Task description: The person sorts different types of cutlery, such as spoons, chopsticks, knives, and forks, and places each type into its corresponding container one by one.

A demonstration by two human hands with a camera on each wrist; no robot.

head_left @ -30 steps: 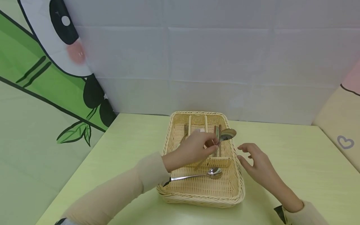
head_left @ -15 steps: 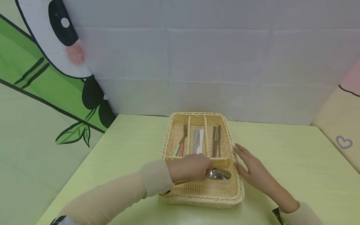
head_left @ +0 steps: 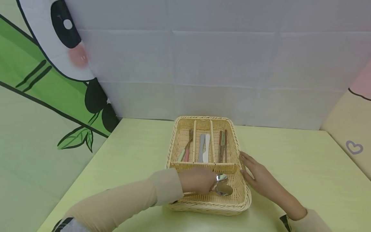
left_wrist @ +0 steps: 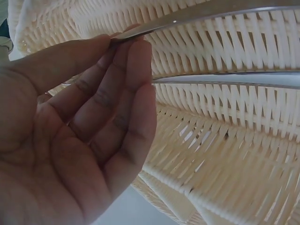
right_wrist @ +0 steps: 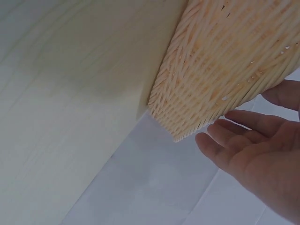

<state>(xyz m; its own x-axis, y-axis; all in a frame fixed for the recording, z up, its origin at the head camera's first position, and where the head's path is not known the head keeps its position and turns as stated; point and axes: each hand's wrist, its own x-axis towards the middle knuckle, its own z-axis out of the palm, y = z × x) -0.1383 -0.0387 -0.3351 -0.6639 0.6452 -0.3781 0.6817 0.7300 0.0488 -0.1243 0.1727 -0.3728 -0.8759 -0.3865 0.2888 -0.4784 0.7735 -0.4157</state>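
Note:
My left hand (head_left: 200,180) is over the front compartment of a wicker basket (head_left: 208,207). It pinches the handle of a metal spoon (left_wrist: 197,21) between thumb and fingertips. In the head view that spoon's bowl (head_left: 223,190) points right, low in the compartment. A second spoon (head_left: 222,177) lies just behind it, its handle partly hidden by the hand. My right hand (head_left: 262,175) rests against the basket's right rim with its fingers extended, holding nothing; in the right wrist view its fingertips (right_wrist: 208,143) are at the rim.
Behind the crosswise divider, the basket has three slots. Left holds two forks (head_left: 187,153) with green and pink handles, the middle a grey knife (head_left: 201,148) and a white knife (head_left: 206,149), the right several chopsticks (head_left: 222,146). A pale wall (head_left: 214,64) stands behind the table (head_left: 290,154).
My left hand has brought the spoon from above the chopsticks down and toward me into the front compartment, beside the other spoon. My right hand has moved in to touch the basket's rim.

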